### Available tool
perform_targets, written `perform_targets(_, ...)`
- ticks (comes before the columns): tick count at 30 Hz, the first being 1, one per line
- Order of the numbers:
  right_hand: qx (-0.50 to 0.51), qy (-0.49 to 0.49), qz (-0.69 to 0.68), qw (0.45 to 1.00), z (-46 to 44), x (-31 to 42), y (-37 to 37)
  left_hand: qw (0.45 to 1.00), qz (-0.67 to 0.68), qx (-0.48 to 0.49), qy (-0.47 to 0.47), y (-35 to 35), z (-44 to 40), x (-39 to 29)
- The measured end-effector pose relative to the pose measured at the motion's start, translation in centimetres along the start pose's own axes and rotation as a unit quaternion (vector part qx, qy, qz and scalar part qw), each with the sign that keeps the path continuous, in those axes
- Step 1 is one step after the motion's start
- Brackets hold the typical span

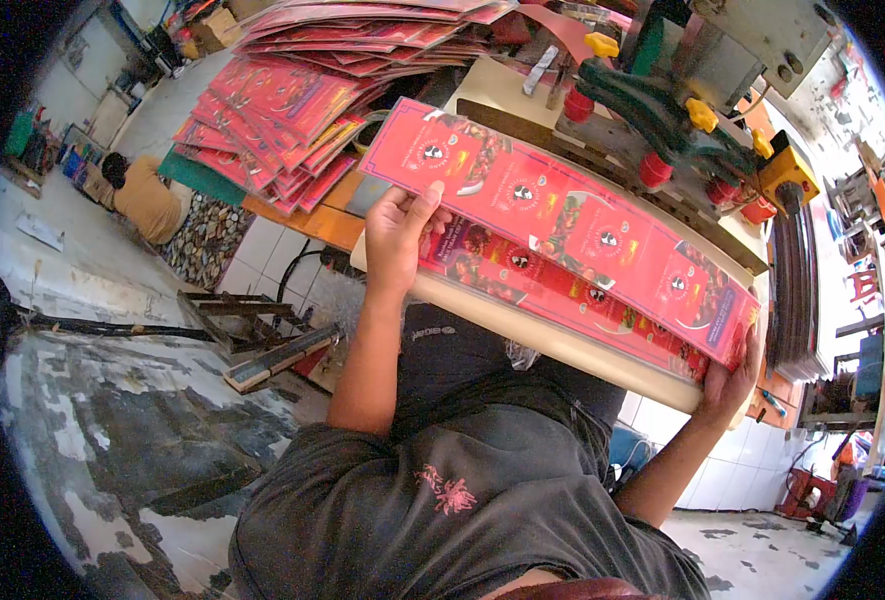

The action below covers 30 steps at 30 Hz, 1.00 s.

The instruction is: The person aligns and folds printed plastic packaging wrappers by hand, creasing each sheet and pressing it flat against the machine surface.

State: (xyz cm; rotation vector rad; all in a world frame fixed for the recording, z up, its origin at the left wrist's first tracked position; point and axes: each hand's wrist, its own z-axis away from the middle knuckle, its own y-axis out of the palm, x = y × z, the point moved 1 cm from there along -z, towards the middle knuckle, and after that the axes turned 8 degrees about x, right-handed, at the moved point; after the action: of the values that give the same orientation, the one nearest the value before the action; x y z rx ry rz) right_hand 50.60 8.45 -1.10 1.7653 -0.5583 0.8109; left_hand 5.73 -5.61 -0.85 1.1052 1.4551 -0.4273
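A long red printed sheet [563,225] with food pictures and round logos is held up at a slant over the cream work surface [523,330]. My left hand [408,232] pinches its lower left edge between thumb and fingers. At the sheet's right end, my right hand [733,375] grips the corner, its fingers partly hidden. Beneath the raised sheet lie more red printed sheets [563,300], partly covered by it. Behind the sheet stands a machine [653,120] with dark green arms, yellow knobs and red cups.
Piles of red printed sheets [273,110] lie at the upper left on a wooden table [328,225]. A person in a tan shirt [150,200] crouches at the far left. A stack of dark panels [801,290] stands on the right. A wooden frame [238,320] is at the lower left.
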Motion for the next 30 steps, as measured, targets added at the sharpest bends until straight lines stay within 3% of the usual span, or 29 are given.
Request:
perform_targets(13, 0.034, 0.008, -0.013, 0.999, 0.0, 0.1, 0.6, 1.000, -0.005, -0.004, 0.003, 0.0, 0.0, 0.0)
perform_targets(17, -0.007, 0.004, -0.025, 1.000, 0.0, -0.1, -2.9, 1.000, -0.005, 0.004, 0.002, -0.2, -0.2, 0.4)
perform_targets(30, -0.023, -0.001, -0.010, 1.000, 0.0, 0.0, -2.1, 1.000, -0.005, 0.001, 0.009, -0.2, -0.3, 0.3)
